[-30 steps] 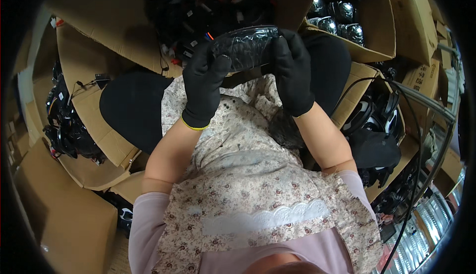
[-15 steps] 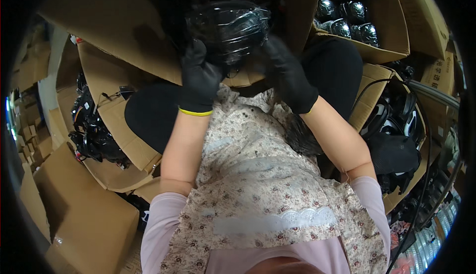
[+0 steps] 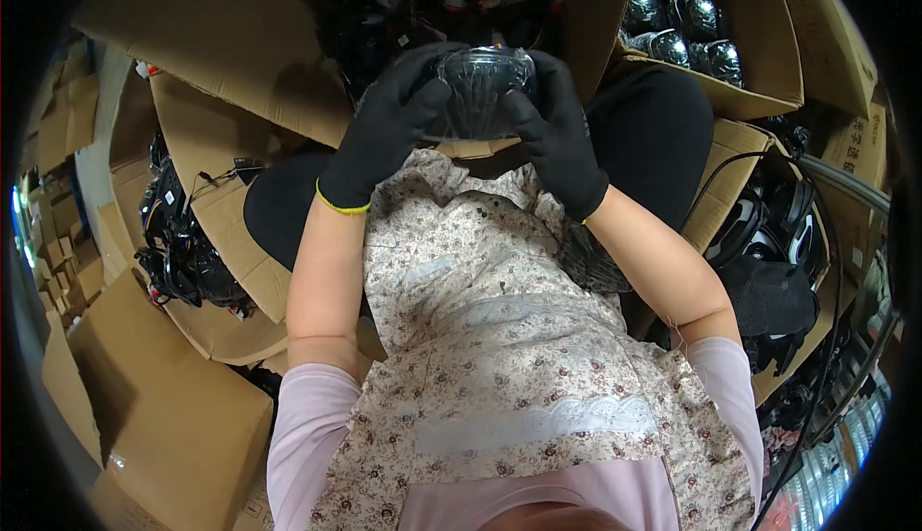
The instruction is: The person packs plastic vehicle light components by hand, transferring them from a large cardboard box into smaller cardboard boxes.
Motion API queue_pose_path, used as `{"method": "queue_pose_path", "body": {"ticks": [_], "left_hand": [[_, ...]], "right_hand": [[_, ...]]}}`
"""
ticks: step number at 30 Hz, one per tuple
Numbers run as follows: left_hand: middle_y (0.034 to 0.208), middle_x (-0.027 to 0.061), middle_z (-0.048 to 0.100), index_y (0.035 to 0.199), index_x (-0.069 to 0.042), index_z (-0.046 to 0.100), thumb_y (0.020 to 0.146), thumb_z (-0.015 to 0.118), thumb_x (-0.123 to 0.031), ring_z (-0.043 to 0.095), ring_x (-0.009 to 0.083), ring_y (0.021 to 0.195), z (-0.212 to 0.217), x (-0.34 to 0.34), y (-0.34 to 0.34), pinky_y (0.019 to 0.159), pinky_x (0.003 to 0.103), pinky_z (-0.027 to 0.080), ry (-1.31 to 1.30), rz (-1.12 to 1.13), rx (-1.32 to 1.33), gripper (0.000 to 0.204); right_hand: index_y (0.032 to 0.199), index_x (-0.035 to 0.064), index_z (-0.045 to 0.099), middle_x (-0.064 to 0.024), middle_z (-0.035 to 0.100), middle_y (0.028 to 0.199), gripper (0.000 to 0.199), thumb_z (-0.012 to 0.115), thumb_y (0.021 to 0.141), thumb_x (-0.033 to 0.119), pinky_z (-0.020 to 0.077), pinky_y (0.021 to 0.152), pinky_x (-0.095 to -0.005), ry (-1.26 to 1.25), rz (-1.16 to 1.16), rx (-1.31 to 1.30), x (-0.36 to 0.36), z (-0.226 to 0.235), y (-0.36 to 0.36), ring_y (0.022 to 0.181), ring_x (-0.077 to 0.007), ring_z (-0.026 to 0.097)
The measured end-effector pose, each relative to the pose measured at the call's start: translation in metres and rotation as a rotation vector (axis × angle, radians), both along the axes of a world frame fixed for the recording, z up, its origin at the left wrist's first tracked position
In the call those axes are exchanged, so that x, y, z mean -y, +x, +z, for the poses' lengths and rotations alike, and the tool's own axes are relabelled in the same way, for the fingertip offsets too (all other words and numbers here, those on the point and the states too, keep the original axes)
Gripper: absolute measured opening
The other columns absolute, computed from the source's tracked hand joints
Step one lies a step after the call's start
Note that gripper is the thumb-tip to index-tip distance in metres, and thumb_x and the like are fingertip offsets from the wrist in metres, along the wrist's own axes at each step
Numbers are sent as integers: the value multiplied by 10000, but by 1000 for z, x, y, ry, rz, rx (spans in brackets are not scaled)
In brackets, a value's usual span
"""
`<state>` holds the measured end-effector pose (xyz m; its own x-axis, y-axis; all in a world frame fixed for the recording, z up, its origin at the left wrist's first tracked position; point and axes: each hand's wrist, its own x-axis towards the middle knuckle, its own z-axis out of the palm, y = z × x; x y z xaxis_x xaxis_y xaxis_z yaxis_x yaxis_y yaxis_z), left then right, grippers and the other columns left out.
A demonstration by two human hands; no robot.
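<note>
Between my two black-gloved hands is a dark, rounded item wrapped in clear plastic film (image 3: 480, 94), held over an open carton in front of my lap. My left hand (image 3: 399, 113) grips its left side, thumb on the near face. Its right side is held by my right hand (image 3: 555, 128), whose thumb also rests on the film. Glare and the fingers hide what is inside the wrap. Beneath and beyond lies a heap of dark wrapped pieces (image 3: 461, 8) in the carton (image 3: 221, 27).
At the upper right a box (image 3: 773, 60) holds several shiny film-wrapped round items (image 3: 696, 17). Headphones (image 3: 764, 219) fill a carton at my right, with a black cable (image 3: 834, 272) beside it. Dark wired parts (image 3: 182, 233) and a brown carton (image 3: 173, 406) are on my left.
The wrapped item has come down slightly nearer me and turned, showing a narrower clear face. My right hand, blurred before, has closed onto its right side; my left hand has shifted its grip.
</note>
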<state>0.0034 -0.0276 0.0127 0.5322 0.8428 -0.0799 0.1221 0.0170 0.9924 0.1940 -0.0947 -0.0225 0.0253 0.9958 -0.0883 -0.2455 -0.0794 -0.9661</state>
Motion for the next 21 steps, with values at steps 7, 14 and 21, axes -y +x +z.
{"method": "queue_pose_path", "body": {"ticks": [7, 14, 21], "left_hand": [[1135, 67, 620, 1234, -3, 588, 923, 648, -418, 574, 156, 1064, -29, 24, 10, 941, 306, 459, 40, 206, -20, 522], [1219, 66, 591, 1314, -7, 516, 880, 638, -549, 563, 166, 1102, -30, 24, 20, 969, 314, 454, 76, 289, 157, 705], [1185, 57, 600, 1219, -37, 556, 905, 695, -318, 570, 131, 1055, -32, 25, 5, 933, 291, 477, -166, 170, 160, 443]], "right_hand": [[1233, 12, 479, -87, 607, 1119, 375, 647, 918, 127, 505, 874, -306, 18, -75, 16, -2, 2, 1, 1011, -137, 584], [1203, 44, 520, -68, 616, 1076, 336, 657, 904, 113, 501, 868, -301, 27, -34, 30, 1, -2, 5, 987, -124, 583], [1215, 56, 541, -39, 606, 1127, 309, 617, 968, 225, 471, 903, -297, -92, 29, -32, -3, -11, 18, 1036, -117, 556]]}}
